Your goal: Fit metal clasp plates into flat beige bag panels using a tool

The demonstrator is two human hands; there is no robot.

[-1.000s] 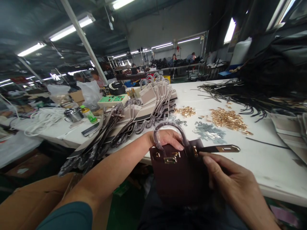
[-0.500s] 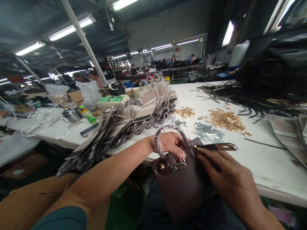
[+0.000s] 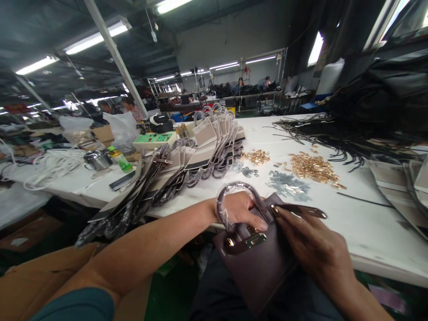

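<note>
A dark brown leather handbag panel (image 3: 254, 272) leans over my lap at the table's front edge. Through its plastic-wrapped arched handle (image 3: 221, 205) reaches my left hand (image 3: 241, 210), gripping the panel's upper part with the thumb in front. Below that thumb sits a shiny metal clasp plate (image 3: 256, 240). My right hand (image 3: 317, 245) is closed on the right end of a dark strap (image 3: 301, 208) with a metal-trimmed tip, fingertips against a small gold fitting (image 3: 274, 210) beside the handle's base. The fingers partly hide the strap, and the panel's back is out of sight.
On the white table (image 3: 371, 236) lie gold fittings (image 3: 314, 167), grey metal plates (image 3: 287, 183) and a stack of handled bag panels (image 3: 203, 151). Black cords (image 3: 321, 129) spread at the right. A bottle (image 3: 121, 159) and metal cup (image 3: 96, 160) stand left.
The panel's top has dipped slightly, tilting the clasp. My left hand has shifted slightly down and right. The strap's tip has swung a little downward in my right hand.
</note>
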